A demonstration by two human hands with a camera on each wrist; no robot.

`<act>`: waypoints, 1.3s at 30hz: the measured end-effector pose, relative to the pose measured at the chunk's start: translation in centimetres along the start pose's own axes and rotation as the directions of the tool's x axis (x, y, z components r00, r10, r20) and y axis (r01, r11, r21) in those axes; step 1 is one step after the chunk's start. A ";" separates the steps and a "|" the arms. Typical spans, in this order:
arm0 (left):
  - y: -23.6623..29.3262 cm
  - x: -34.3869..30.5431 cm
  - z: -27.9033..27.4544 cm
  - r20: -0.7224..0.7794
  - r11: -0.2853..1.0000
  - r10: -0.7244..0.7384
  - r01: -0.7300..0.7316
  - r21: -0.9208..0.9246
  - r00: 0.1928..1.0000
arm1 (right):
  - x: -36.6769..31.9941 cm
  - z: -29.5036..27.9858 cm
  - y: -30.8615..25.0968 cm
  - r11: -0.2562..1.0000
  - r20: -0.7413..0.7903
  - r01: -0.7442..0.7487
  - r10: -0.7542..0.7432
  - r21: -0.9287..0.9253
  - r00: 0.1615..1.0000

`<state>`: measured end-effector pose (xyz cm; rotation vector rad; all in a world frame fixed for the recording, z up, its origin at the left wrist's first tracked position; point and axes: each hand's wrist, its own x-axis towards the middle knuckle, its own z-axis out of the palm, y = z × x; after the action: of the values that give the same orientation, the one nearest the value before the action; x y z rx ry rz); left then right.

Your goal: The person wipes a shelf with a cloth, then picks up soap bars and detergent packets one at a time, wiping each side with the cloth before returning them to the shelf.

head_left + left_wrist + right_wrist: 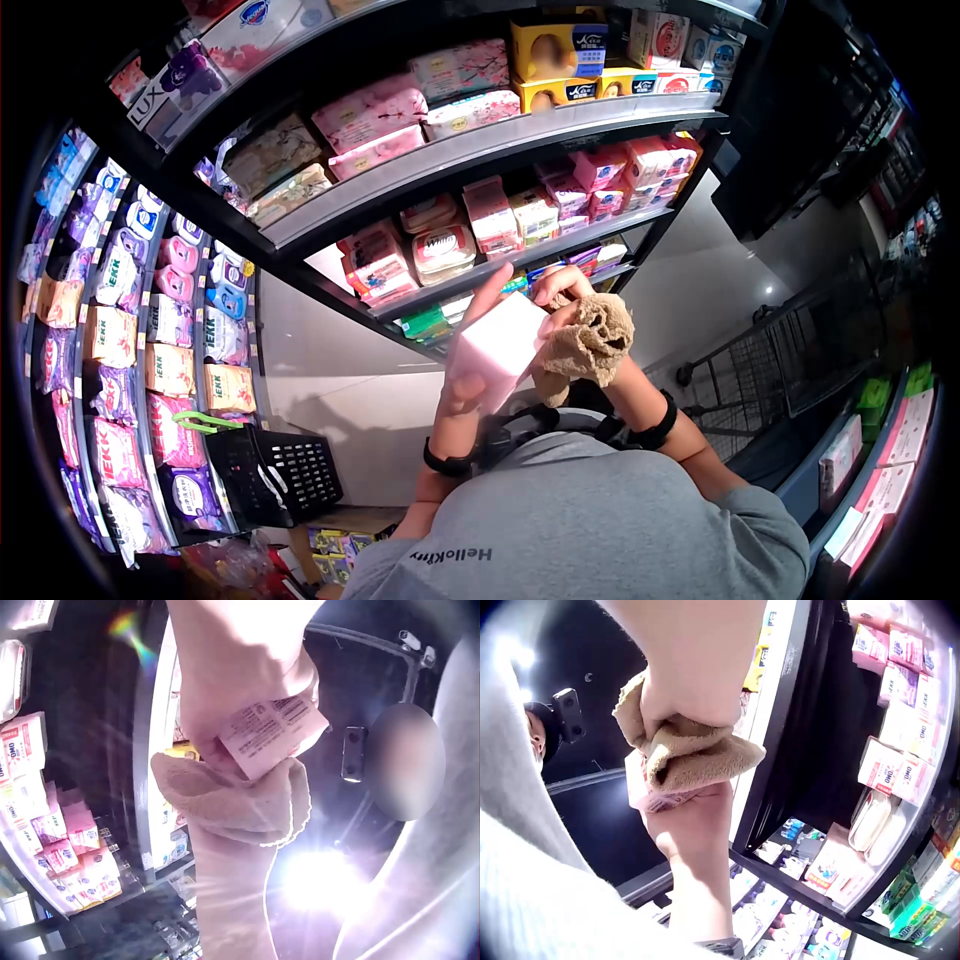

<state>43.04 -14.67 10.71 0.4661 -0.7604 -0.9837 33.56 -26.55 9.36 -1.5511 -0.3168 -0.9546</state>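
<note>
- Left hand (pixel 468 388): fingers and thumb wrapped round a pink box (pixel 497 348), raised in front of my chest. In the left wrist view the box's printed label (pixel 274 735) faces the camera.
- Right hand (pixel 562 288): fist closed on a tan cloth (pixel 592 345), bunched up, with loose folds hanging below the knuckles. The right wrist view shows the cloth (pixel 690 754) touching the box's near end.
- Box sits between the two hands, cloth against its right side, left fingers along the other side.
- Step in hand, as I judge it: wiping the box. To do it well, grip by the edges so the faces stay bare to the cloth, use a flat fold instead of the lump, and turn the box with the left hand so each face gets wiped.
- Risk, as I judge it: the box is light card, so too hard a squeeze could dent it.
- Just beyond my hands: shelves (pixel 480 150) stacked with pink packs (pixel 372 112).
- Below and out from my left hand: a black basket (pixel 285 475).
- Well out past my right hand: a wire trolley (pixel 790 350).
</note>
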 end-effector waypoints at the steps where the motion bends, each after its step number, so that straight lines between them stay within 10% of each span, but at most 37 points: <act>1: 0.3 0.0 0.7 -0.023 1.000 -0.008 0.008 -0.017 1.000 | -0.3 0.1 0.3 0.999 -0.021 -0.029 0.029 0.014 0.999; 6: -0.3 0.4 -0.8 0.049 0.988 0.139 -0.135 -0.077 0.989 | 0.2 0.0 -0.2 0.976 -0.011 -0.209 0.208 -0.065 0.978; 9: -0.5 0.5 -1.0 -0.072 0.970 0.196 -0.182 0.161 0.978 | -1.6 0.4 -0.6 0.768 0.045 -0.612 0.616 0.191 0.787; 14: -2.1 1.0 -2.9 -0.154 0.917 0.203 -0.132 0.375 0.967 | -1.4 0.2 -0.4 0.680 0.028 -0.724 0.726 0.111 0.687; 17: -2.0 2.2 -3.8 -0.153 0.771 0.229 -0.083 0.631 0.961 | -1.3 -0.2 0.2 0.674 -0.050 -0.735 0.738 0.073 0.673; 19: -3.1 2.6 -4.5 -0.200 0.739 0.246 -0.050 0.672 0.948 | -1.2 -0.4 0.9 0.553 -0.153 -0.651 0.810 0.520 0.566; 22: -4.9 3.5 -6.7 -0.217 0.530 0.092 0.137 0.837 0.972 | -1.9 -2.4 3.3 0.578 -0.295 -0.604 0.810 0.548 0.507; 27: -7.6 4.2 -7.2 -0.331 0.704 -0.270 0.420 0.573 0.904 | -2.6 -5.1 5.1 0.608 -0.394 -0.595 0.794 0.526 0.463; 32: -8.6 6.7 -7.3 -0.190 0.480 -0.157 0.243 0.843 0.969 | -1.6 -7.8 7.9 0.631 -0.443 -0.535 0.775 0.561 0.450; 39: -9.6 11.9 -9.6 -0.409 0.206 -0.072 0.415 0.886 0.910 | 2.3 -10.5 12.7 0.717 -0.546 -0.621 0.673 0.316 0.499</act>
<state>48.80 -29.51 2.30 1.8965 -0.9969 -0.5658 39.56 -39.95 1.54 -1.0279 0.6928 -0.7626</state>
